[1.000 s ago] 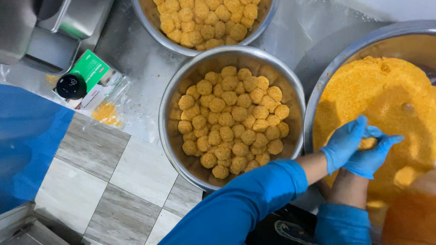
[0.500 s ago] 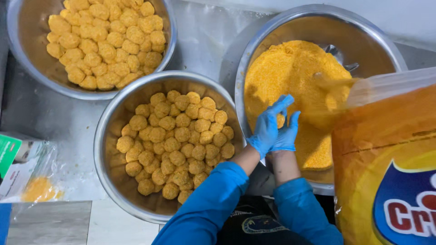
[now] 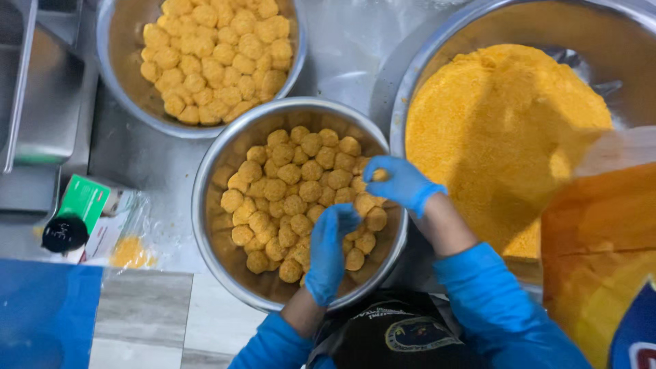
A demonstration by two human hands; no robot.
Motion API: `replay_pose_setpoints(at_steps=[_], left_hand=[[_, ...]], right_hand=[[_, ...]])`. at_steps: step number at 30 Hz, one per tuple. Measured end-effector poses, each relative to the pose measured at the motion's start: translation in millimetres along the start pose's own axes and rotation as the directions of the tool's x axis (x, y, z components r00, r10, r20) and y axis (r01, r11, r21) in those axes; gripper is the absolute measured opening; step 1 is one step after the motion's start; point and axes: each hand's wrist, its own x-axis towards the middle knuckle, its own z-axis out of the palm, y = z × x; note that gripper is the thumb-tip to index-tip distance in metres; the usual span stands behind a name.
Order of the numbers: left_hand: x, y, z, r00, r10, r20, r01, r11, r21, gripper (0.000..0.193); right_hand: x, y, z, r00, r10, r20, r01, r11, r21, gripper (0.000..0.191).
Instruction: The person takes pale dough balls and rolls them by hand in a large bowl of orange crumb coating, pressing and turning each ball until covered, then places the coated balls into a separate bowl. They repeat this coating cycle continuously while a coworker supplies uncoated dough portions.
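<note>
Steel desk under three metal bowls: over the middle bowl of breaded balls, the gloved right hand pinches one ball in its fingers; the left hand rests on the heap, fingers loosely curled, holding nothing visible.

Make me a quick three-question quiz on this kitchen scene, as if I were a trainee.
1. True or false: both hands wear blue gloves.
2. Which bowl are the hands over? A) the far bowl of balls B) the near bowl of balls C) the crumb bowl
3. What does the right hand pinch?

Key:
1. True: left hand and right hand are gloved blue.
2. B, the near bowl; not the far bowl or crumb bowl.
3. One breaded ball.
</note>
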Motion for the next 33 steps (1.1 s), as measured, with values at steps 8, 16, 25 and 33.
replay_pose_setpoints(at_steps=[8,16,25,33], left_hand=[[-21,4,-62,0.981,0.147,-0.13,-0.129,0.982,0.14,0.035],[-19,-12,-60,0.992,0.093,-0.08,-0.088,0.994,0.061,0.032],[-5,-20,-7,0.995,0.011,0.097,-0.027,0.986,0.162,0.036],[3,-23,10,0.985,0.007,0.171,-0.035,0.986,0.163,0.036]], right_hand=[[16,-4,48,0.947,-0.259,-0.193,0.034,0.673,-0.738,0.026],[-32,8,9,0.743,-0.166,-0.648,-0.153,0.901,-0.406,0.028],[-78,48,7,0.751,0.161,-0.64,-0.314,0.94,-0.131,0.043],[-130,122,-52,0.236,-0.029,-0.971,-0.526,0.837,-0.152,0.043]])
